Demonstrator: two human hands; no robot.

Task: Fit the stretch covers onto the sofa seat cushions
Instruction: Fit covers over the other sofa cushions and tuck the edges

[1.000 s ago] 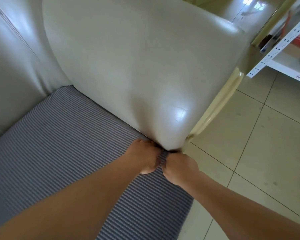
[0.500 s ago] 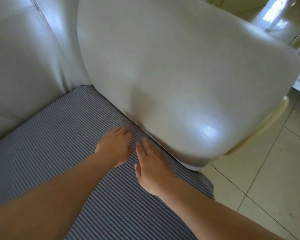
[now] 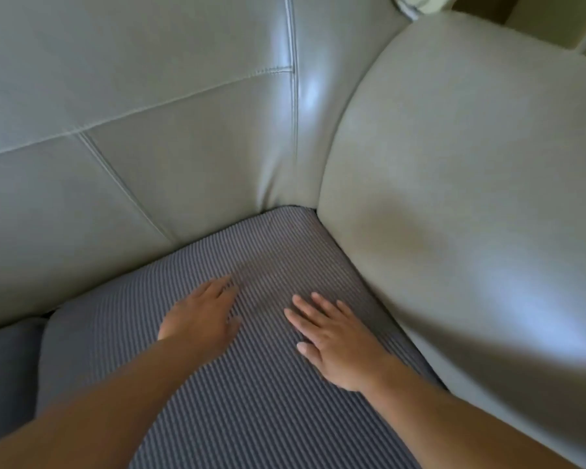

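A grey ribbed stretch cover (image 3: 268, 255) lies over the seat cushion in the sofa's right corner, its far edge tucked against the backrest and armrest. My left hand (image 3: 200, 316) rests flat on the cover, fingers straight and pointing toward the backrest. My right hand (image 3: 335, 336) lies flat on the cover a hand's width to the right, fingers spread, close to the armrest. Neither hand grips any fabric.
The cream leather backrest (image 3: 132, 147) rises behind the cushion and the padded armrest (image 3: 471, 198) bulges on the right. A second grey-covered cushion (image 3: 4, 374) adjoins on the left, with a dark gap between the two.
Both hands left the front corner by the armrest, where they gripped the cover's edge, opened flat and slid back along the cushion toward the backrest. My view turned from the floor to the sofa corner.
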